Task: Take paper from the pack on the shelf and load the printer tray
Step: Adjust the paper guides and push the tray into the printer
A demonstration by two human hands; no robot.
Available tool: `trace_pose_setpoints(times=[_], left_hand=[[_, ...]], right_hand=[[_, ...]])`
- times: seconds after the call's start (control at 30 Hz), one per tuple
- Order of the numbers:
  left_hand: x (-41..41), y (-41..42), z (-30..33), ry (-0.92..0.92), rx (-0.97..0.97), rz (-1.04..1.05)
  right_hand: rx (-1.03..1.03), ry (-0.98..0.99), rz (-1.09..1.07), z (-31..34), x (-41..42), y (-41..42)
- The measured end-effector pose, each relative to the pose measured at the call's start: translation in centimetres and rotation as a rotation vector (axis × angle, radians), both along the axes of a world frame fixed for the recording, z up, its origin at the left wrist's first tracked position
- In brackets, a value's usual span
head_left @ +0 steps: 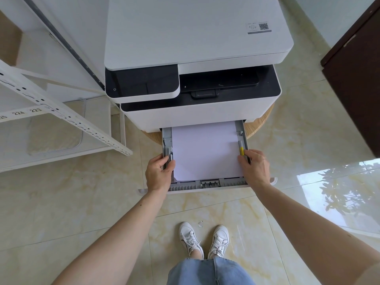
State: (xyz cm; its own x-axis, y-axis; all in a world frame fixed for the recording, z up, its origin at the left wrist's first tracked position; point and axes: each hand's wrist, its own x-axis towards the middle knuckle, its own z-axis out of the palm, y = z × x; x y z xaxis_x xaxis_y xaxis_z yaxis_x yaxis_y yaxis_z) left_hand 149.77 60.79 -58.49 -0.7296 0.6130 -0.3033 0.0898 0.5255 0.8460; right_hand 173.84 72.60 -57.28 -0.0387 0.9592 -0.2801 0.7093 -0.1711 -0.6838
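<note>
At the centre of the frame the paper stack [206,151] is lying in the pulled-out printer tray [207,185], long axis pointing into the printer [193,58], while the left hand [159,172] and right hand [255,166] are pinching its side edges, equally near.

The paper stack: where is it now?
In the head view, the paper stack lies in the pulled-out printer tray, between the left hand and right hand.

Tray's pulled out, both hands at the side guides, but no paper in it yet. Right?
Not quite. The head view shows a white paper stack already lying in the tray. The rest holds: the tray is pulled out, with the left hand and right hand at its side guides.
</note>
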Motion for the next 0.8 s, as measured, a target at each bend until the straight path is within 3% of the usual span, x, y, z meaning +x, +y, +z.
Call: trace_pose_setpoints(times=[0.3, 0.67, 0.8], left_hand=[[0.3, -0.3, 0.9, 0.09, -0.022, -0.071], [1.5, -2.3, 3.0, 0.316, -0.208, -0.334], [1.1, -4.0, 3.2, 0.366, -0.314, -0.53]], right_hand=[[-0.012, -0.029, 0.029, 0.5, 0.1, -0.1], [-0.018, -0.175, 0.301, 2.2, 1.4, -1.0], [-0.069, -0.209, 0.429, 2.8, 2.6, -1.2]])
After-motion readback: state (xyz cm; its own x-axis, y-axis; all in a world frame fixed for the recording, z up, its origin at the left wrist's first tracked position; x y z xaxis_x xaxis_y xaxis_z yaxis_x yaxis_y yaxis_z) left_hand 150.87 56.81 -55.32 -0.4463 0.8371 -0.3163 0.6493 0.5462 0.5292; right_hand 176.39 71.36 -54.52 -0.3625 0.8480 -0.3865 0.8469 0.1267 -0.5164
